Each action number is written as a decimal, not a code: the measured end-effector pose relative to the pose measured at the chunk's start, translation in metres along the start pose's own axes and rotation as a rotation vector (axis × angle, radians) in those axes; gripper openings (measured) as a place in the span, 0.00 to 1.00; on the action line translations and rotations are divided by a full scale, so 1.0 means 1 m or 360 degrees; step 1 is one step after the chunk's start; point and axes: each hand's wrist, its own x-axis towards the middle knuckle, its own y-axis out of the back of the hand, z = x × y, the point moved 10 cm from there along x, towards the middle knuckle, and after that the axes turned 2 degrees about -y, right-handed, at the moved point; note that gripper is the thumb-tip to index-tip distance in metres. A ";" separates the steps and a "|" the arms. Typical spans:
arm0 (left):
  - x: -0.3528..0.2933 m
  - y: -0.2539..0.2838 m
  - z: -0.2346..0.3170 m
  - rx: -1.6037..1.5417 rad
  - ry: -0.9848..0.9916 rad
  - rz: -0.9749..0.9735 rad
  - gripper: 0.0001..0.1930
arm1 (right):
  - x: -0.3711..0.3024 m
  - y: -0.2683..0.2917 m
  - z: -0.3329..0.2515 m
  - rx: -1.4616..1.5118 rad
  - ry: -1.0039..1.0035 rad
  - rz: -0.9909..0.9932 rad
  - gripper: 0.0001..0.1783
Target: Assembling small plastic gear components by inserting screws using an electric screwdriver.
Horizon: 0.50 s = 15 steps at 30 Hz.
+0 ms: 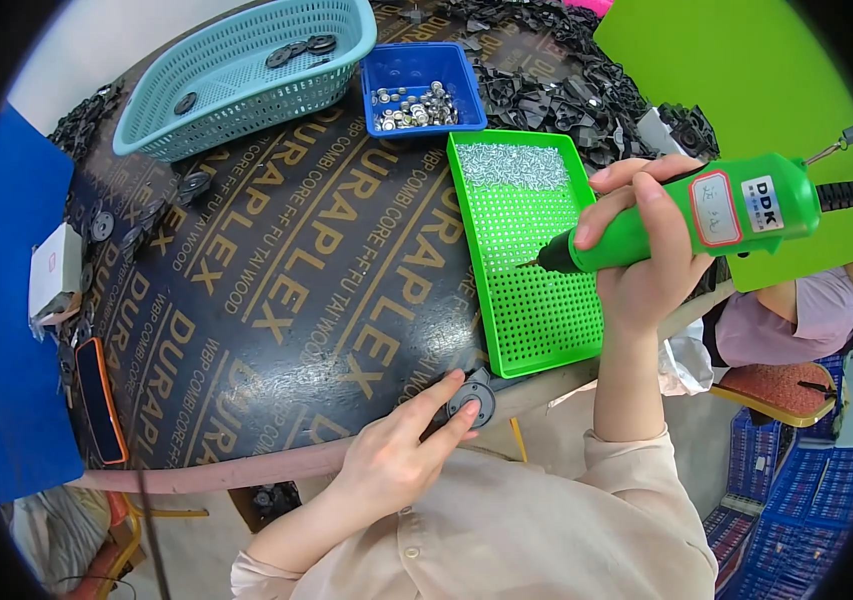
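Note:
My right hand [644, 240] is wrapped round a green electric screwdriver [736, 212], its black nose and thin bit pointing left. The bit's tip is over a green perforated tray [538, 318], where many small silvery screws [514, 166] lie at the far end. At the table's near edge, my left hand [398, 448] holds a round dark grey plastic part [472, 400] between thumb and fingers. Small holes show on the part's face; its far side is partly hidden by the fingers.
A light blue basket [236, 112] holds a few round black parts. Beside it, a blue bin [424, 58] contains small metal pieces. Black parts [556, 110] are heaped along the back. An orange-edged phone [100, 400] and white box [54, 270] lie left. Another person's sleeve [791, 320] shows at right.

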 end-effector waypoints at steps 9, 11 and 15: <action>0.006 0.002 0.002 -0.0075 0.0074 0.0031 0.18 | -0.002 -0.003 0.001 -0.0028 -0.0044 -0.0015 0.07; 0.003 0.001 0.002 -0.0007 0.0026 0.0109 0.19 | -0.002 -0.005 0.001 -0.0038 -0.0043 -0.0033 0.07; 0.000 -0.004 0.004 0.0098 -0.0085 0.0061 0.18 | -0.003 0.005 -0.010 -0.0071 0.0017 0.0017 0.10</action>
